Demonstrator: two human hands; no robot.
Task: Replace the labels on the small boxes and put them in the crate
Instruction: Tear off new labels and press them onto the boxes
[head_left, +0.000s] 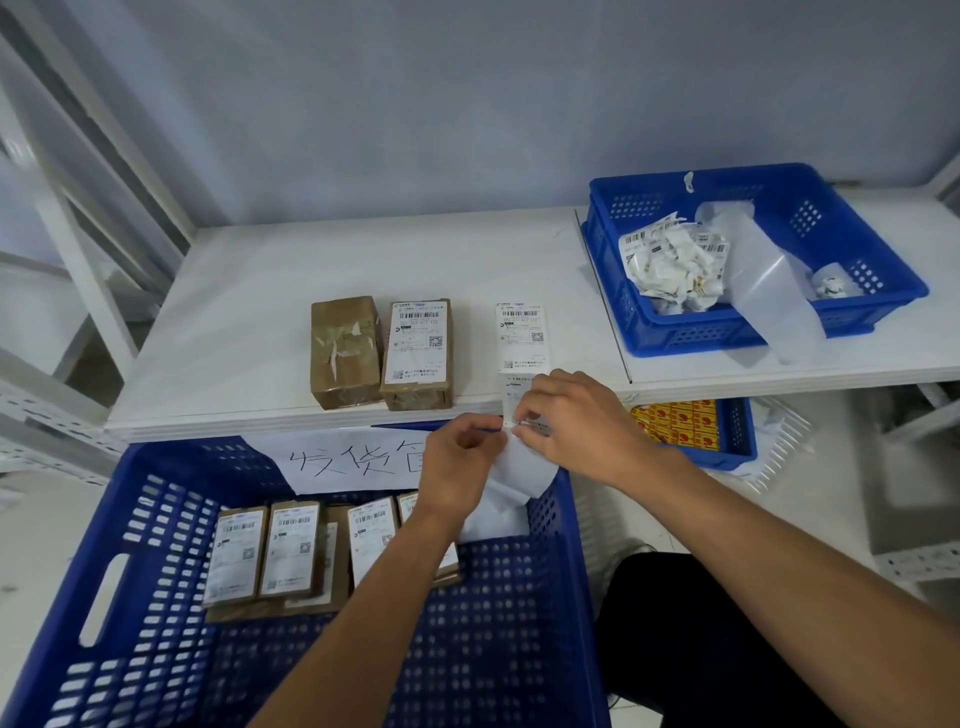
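Head view (the only one): a label strip (521, 332) is laid at the front of the shelf (234, 312), and its near end is pinched by both hands. The left hand (460, 460) is closed on the backing paper (519, 480), which hangs over the crate (569, 545) rim. The right hand (579, 421) is closed on the strip itself, approx. where label and backing part.

Two boxes are stood touching, near the strip's left: a bare box (345, 351) w/ torn scraps left on it, and a labelled box (418, 353). Finished boxes (283, 551) are laid in the crate.

Risks, as judged:
- If peeled too fast, the label could be torn or folded onto itself.
- The sticky side could be caught on the fingers.
- Laid over the scraps, the barcode could be wrinkled.
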